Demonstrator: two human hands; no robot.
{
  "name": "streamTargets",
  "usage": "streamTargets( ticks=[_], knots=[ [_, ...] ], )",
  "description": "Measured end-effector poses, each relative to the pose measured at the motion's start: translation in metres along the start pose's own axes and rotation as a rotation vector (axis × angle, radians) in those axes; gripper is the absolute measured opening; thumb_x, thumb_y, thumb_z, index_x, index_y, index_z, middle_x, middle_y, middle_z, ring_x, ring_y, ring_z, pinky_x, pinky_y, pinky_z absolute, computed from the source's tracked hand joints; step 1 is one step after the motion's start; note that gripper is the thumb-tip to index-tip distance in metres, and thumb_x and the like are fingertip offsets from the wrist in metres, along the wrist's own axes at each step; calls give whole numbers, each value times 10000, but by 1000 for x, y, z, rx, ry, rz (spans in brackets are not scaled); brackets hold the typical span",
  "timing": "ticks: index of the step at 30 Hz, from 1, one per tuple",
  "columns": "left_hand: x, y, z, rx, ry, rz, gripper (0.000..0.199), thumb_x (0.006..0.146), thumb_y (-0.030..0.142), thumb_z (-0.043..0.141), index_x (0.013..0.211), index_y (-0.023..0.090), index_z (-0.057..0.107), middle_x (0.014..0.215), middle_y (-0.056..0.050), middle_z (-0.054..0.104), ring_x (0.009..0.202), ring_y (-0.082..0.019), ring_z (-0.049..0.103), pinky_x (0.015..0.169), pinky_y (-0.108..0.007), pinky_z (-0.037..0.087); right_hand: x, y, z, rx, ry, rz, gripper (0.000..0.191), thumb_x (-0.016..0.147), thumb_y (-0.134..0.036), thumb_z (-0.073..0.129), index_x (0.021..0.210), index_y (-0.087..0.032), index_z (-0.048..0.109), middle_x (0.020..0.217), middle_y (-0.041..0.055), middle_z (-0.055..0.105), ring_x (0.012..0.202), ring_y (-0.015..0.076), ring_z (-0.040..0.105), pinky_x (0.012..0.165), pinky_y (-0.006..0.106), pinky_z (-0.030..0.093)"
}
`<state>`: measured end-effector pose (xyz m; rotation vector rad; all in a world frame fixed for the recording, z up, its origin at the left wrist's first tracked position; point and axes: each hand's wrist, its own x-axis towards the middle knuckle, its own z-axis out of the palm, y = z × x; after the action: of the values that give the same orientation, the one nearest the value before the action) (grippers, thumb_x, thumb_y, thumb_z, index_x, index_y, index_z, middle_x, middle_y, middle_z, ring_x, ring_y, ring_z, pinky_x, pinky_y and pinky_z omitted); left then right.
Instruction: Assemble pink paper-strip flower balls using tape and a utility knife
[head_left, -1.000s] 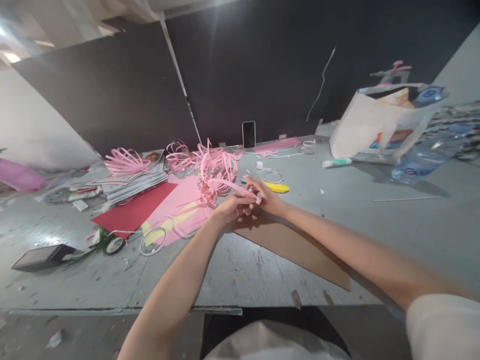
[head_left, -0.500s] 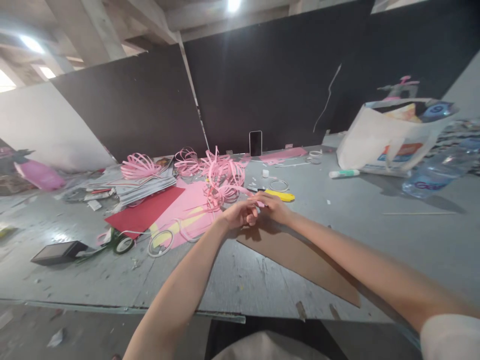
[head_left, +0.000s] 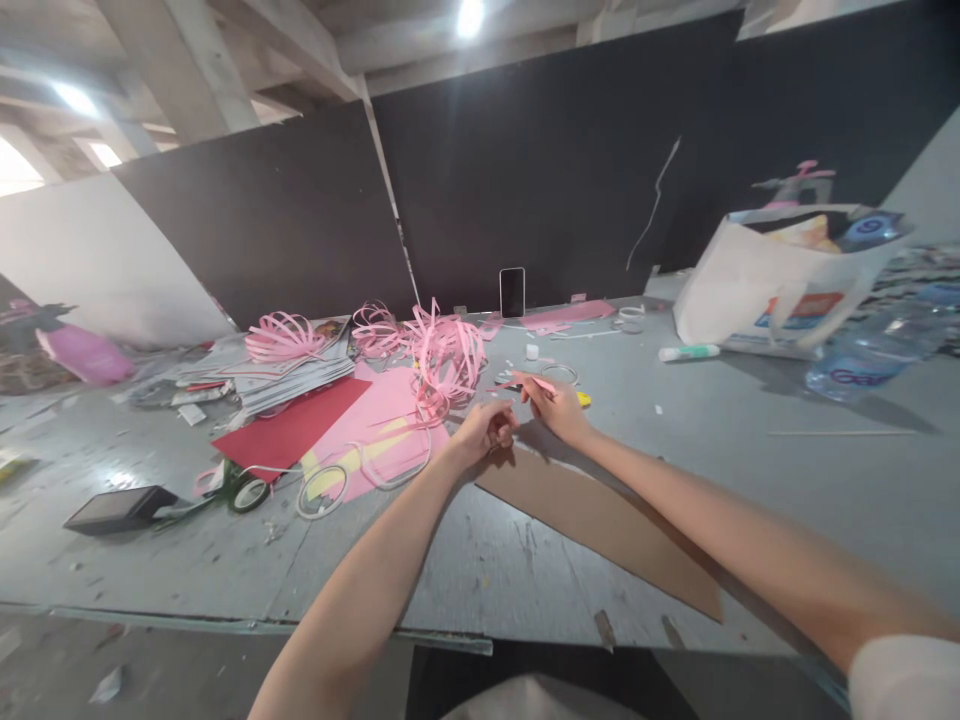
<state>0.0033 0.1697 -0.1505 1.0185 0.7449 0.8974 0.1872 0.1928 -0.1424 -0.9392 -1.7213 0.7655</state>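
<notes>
My right hand (head_left: 556,408) is closed on a pink paper strip (head_left: 531,380) that sticks out past the fingertips. Close beside it, my left hand (head_left: 484,430) has its fingers curled together; whatever they hold, if anything, is too small to make out. A tangle of curled pink paper strips (head_left: 448,350) lies just beyond my left hand. Behind the right hand a yellow-handled tool (head_left: 583,399) is mostly covered. Below both hands, a brown cardboard piece (head_left: 600,525) rests on the grey table (head_left: 450,590).
Pink sheets (head_left: 386,400), a red sheet (head_left: 292,425), stacked papers (head_left: 292,380), a white cable (head_left: 322,490) and green tape (head_left: 249,492) lie leftward. A phone (head_left: 512,292) stands at the back. A glue stick (head_left: 688,352), white bag (head_left: 750,290) and bottle (head_left: 855,370) are rightward.
My hands have drawn slightly apart. The right hand has turned and its fingers show the pink strip more, while the yellow-handled tool has become more hidden behind it.
</notes>
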Motion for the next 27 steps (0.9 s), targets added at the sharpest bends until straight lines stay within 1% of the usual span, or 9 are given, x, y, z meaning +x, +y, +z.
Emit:
streamTargets(
  ticks=[4, 7, 10, 12, 15, 17, 20, 24, 27],
  knots=[
    [2, -4, 1, 16, 37, 27, 387, 799, 500, 713, 648, 149, 652, 459, 30, 450, 412, -90, 407, 479, -245, 345, 2, 2, -1, 44, 60, 52, 540, 985, -707, 504, 762, -235, 640, 528, -6, 511, 483, 163, 462, 525, 310, 387],
    [4, -5, 0, 31, 57, 34, 375, 806, 499, 704, 681, 148, 664, 468, 25, 475, 418, -98, 441, 493, -247, 378, 7, 5, -2, 110, 101, 78, 551, 961, -718, 544, 702, -234, 598, 482, -6, 499, 468, 162, 449, 513, 314, 387],
    [6, -7, -1, 33, 64, 19, 374, 807, 496, 694, 693, 140, 679, 471, 22, 486, 419, -99, 454, 501, -247, 394, 15, 9, -1, 218, 124, 129, 551, 899, -727, 634, 675, -225, 611, 518, 4, 525, 469, 151, 437, 487, 312, 371],
    [8, -8, -2, 23, 64, 10, 362, 806, 482, 690, 697, 137, 685, 468, 21, 489, 414, -99, 451, 495, -247, 390, 21, 11, -1, 332, 125, 192, 538, 819, -733, 726, 688, -219, 634, 543, -2, 518, 462, 134, 412, 458, 301, 329],
    [9, -9, -3, 0, 52, 16, 337, 807, 457, 688, 712, 135, 694, 468, 16, 503, 414, -102, 455, 490, -247, 383, 27, 12, -2, 494, 68, 275, 535, 724, -719, 823, 724, -208, 664, 544, -27, 476, 460, 106, 356, 439, 281, 268],
    [9, -8, -2, -2, 51, 27, 334, 809, 456, 684, 719, 134, 695, 474, 12, 514, 423, -104, 464, 495, -247, 384, 29, 10, -3, 549, 24, 301, 521, 716, -691, 847, 726, -201, 670, 550, -32, 470, 471, 97, 352, 445, 274, 262],
    [8, -8, 0, 3, 79, 19, 329, 805, 453, 678, 719, 136, 691, 479, 13, 514, 426, -101, 462, 499, -246, 384, 29, 5, -5, 569, -2, 308, 481, 754, -658, 835, 764, -199, 693, 601, -17, 516, 494, 100, 390, 452, 275, 288],
    [6, -6, 2, -9, 87, 16, 309, 808, 433, 666, 729, 135, 694, 486, 13, 515, 434, -102, 475, 506, -245, 396, 28, -2, -6, 565, 67, 267, 447, 761, -619, 831, 934, -215, 749, 747, 8, 618, 516, 99, 425, 449, 284, 311],
    [5, -5, 3, -8, 87, 33, 297, 806, 419, 659, 734, 133, 692, 488, 13, 513, 433, -103, 473, 504, -248, 401, 28, -6, -7, 593, 102, 264, 456, 744, -600, 852, 983, -225, 753, 752, -4, 605, 506, 89, 407, 445, 283, 307]
  ],
)
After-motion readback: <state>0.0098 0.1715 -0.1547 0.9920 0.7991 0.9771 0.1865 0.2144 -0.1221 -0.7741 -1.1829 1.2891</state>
